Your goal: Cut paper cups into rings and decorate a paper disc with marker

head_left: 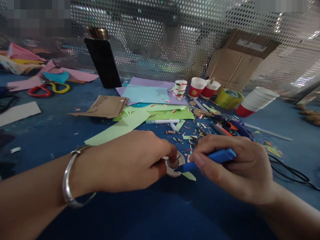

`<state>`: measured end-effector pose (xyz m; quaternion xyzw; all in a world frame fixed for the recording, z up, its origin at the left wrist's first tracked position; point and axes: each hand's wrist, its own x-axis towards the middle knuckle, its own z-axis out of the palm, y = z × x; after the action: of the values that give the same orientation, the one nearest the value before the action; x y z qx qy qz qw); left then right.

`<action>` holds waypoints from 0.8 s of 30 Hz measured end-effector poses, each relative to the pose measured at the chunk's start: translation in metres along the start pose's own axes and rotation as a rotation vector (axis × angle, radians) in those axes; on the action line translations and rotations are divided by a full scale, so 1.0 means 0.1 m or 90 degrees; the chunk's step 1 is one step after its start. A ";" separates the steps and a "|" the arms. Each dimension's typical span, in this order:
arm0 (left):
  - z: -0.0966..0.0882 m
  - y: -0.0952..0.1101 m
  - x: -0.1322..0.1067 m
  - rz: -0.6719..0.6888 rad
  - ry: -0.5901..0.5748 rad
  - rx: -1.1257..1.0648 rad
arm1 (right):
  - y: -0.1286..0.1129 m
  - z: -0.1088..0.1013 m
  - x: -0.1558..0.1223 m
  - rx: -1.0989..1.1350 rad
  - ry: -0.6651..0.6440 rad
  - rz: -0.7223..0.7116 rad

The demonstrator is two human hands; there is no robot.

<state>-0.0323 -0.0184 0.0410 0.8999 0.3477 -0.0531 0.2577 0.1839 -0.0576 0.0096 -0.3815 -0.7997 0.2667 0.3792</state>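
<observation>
My left hand (132, 160), a silver bangle (68, 180) on its wrist, presses its fingertips on a small round white paper piece (176, 165) lying on the blue table (150, 213). My right hand (235, 166) is closed round a blue craft knife (212, 158), whose tip touches the round piece near its middle. A small green paper scrap (189, 175) lies just below the piece.
Green paper sheets (140, 120), a cardboard piece (106, 106), a white marker (162, 121), red-and-white paper cups (200, 87), a cup stack (255, 100), yellow tape (228, 98), scissors (47, 89), a dark phone (103, 61) and a black cable (290, 170) surround me. A perforated screen (175, 33) stands behind.
</observation>
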 end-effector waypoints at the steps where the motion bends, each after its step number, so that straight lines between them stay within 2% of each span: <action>1: -0.01 0.00 0.01 -0.004 -0.013 -0.008 | 0.00 0.01 0.00 0.008 -0.002 -0.005; 14: -0.03 -0.01 0.05 -0.016 -0.029 -0.016 | 0.03 0.09 0.00 0.059 -0.036 0.001; 24: -0.01 -0.04 0.06 0.009 -0.009 -0.010 | 0.06 0.11 0.03 0.049 -0.051 0.019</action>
<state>-0.0310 -0.0118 0.0383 0.9000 0.3398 -0.0551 0.2675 0.1766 -0.0537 0.0007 -0.3672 -0.7976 0.3179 0.3577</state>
